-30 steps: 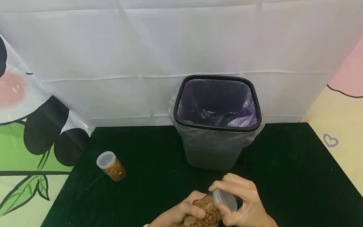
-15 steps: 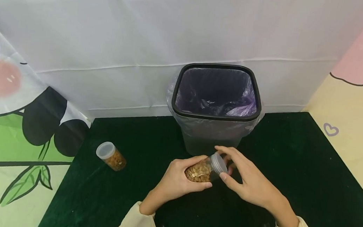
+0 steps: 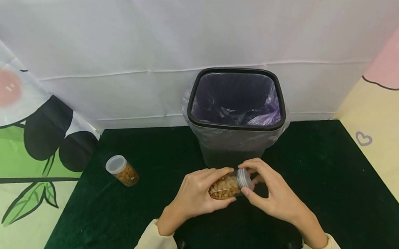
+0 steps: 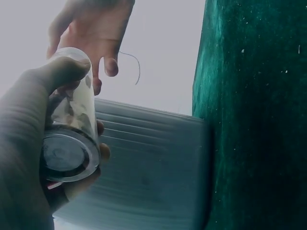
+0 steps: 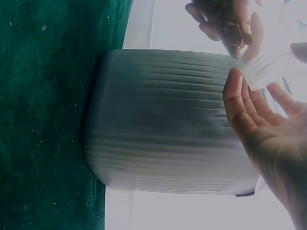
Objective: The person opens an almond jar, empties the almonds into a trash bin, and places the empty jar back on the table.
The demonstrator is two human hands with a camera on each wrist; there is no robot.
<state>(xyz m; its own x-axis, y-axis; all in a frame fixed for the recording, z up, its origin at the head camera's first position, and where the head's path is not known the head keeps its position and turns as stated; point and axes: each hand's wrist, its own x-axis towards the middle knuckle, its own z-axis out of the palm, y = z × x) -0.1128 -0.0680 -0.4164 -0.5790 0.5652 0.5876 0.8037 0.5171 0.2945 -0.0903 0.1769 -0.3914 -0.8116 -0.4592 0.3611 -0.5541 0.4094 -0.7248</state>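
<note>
In the head view, my left hand point(image 3: 192, 195) grips a clear plastic jar point(image 3: 223, 188) of small tan-brown pieces, thumb on the near side and fingers over the far side. The jar lies tilted on its side in the air, mouth end to the right. A translucent ridged screw lid point(image 3: 244, 179) covers that end, pinched between the thumb and fingertips of my right hand point(image 3: 276, 195). The left wrist view looks at the round base of the jar point(image 4: 64, 153). Glare washes out the lid point(image 5: 261, 72) in the right wrist view.
A second lidded jar point(image 3: 123, 171) with similar brown contents stands at the left on the dark green cloth point(image 3: 156, 152). Right beyond my hands is a grey bin point(image 3: 232, 153) with a black rim and purple-tinted bag. White fabric point(image 3: 121, 49) hangs behind.
Both hands have carried the jar farther from me, toward the bin. The left hand has turned over, its back now facing up. The head view has shifted slightly.
</note>
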